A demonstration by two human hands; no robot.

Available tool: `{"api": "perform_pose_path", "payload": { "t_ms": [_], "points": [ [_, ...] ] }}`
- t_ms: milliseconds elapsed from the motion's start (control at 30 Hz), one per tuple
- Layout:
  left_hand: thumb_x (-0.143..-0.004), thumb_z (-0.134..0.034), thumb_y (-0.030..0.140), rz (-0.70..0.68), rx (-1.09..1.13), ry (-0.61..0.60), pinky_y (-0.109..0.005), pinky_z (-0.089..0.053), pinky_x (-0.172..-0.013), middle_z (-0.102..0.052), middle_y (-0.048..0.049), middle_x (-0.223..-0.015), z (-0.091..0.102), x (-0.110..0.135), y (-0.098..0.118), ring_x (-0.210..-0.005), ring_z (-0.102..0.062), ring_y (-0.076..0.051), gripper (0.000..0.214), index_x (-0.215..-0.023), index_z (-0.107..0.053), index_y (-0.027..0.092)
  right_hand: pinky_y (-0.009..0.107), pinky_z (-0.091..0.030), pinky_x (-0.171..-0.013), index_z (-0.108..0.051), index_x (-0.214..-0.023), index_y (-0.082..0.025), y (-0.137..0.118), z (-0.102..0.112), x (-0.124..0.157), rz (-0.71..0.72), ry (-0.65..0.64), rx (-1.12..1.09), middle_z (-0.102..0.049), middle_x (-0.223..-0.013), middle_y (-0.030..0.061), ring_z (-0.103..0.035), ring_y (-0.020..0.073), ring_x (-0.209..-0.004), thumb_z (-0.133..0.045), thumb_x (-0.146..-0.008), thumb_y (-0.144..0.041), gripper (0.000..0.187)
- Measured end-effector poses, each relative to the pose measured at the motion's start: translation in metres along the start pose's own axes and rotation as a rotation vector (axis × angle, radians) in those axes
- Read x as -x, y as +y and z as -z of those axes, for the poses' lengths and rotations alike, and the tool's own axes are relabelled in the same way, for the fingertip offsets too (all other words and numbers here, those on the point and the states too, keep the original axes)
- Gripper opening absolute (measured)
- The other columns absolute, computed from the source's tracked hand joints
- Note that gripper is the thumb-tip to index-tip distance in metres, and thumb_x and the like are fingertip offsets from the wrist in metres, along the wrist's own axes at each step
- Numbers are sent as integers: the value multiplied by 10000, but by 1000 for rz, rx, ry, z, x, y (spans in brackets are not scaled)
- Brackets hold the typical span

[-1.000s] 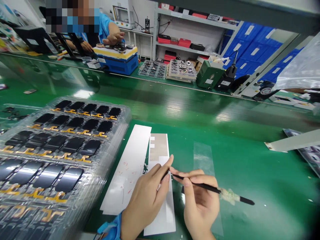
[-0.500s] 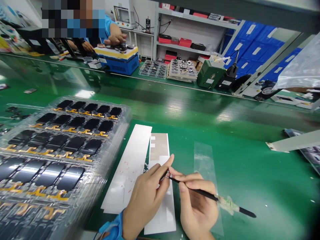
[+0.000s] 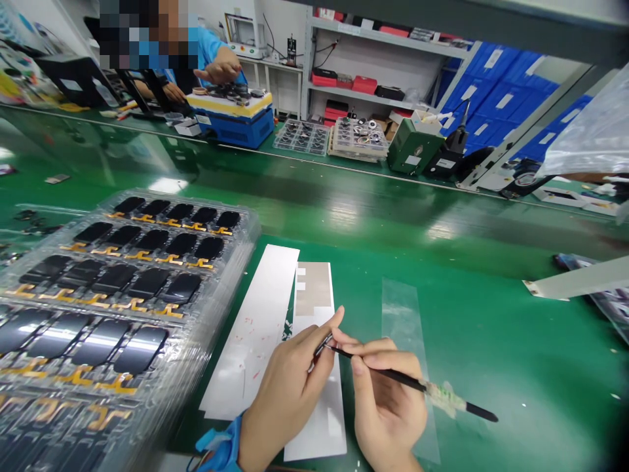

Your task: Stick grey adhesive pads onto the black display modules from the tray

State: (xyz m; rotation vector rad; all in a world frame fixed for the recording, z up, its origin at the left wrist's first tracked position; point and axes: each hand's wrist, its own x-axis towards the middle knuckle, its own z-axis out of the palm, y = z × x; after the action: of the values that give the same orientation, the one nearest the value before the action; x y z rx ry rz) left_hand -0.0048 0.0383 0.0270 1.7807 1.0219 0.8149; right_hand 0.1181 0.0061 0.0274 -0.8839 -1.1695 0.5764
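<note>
My left hand is closed, pinching a small dark flat part between thumb and fingers; most of it is hidden. In my right hand lies a slim black pointed tool, held like a pen, with crumpled clear-green tape wrapped near its back end. Its fine tip meets the small part, close to my left fingertips. Under my hands is a white sheet with a grey-beige strip on it. Beside it, to the left, lie long white sheets with red marks.
A stack of clear trays with rows of black screens and orange flex cables stands at left. A clear film strip lies right of the white sheet on the green bench. Across the bench, a co-worker's hand is over a blue machine.
The black tool has tilted slightly, its back end rising a little and moving left. The small part has turned slightly in my left fingers. The co-worker's hand has shifted left.
</note>
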Motion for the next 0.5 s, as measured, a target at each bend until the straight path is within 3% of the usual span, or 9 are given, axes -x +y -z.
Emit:
{"api": "perform_pose_path", "payload": {
  "t_ms": [233,367,433,500],
  "points": [
    [-980,-361,199,-6,-59,16,-298,-536,-794,-686,-63,-1078,1,-3,-1,-900,-658,-186,491,-1461,-409,287,394,-609,-882,-564,-1006,-235,3,1,0,-36,22,-2,-651,-914,23,-699,177,-949,-513,-925,-35,223],
    [-979,-387,236,-20,-71,61,-281,-538,-805,-711,-69,-1057,-2,-2,0,-900,-681,-201,440,-1405,-489,280,373,-629,-783,-561,-973,-235,6,3,3,-109,85,-28,-640,-917,40,-713,203,-901,-547,-938,-120,121],
    [-978,-398,284,-25,-40,162,-276,-535,-783,-732,-66,-944,-7,-2,-3,-806,-694,-207,376,-1310,-572,251,386,-619,-776,-563,-954,-227,11,4,1,-124,188,-42,-628,-905,47,-711,220,-896,-550,-950,-187,42],
    [-988,-385,359,31,17,271,-249,-510,-609,-693,-31,-718,-13,-3,-7,-577,-649,-187,321,-1173,-611,226,389,-595,-790,-581,-951,-224,16,6,-4,-98,262,-31,-622,-895,52,-697,225,-899,-519,-969,-243,67]
  ]
}}
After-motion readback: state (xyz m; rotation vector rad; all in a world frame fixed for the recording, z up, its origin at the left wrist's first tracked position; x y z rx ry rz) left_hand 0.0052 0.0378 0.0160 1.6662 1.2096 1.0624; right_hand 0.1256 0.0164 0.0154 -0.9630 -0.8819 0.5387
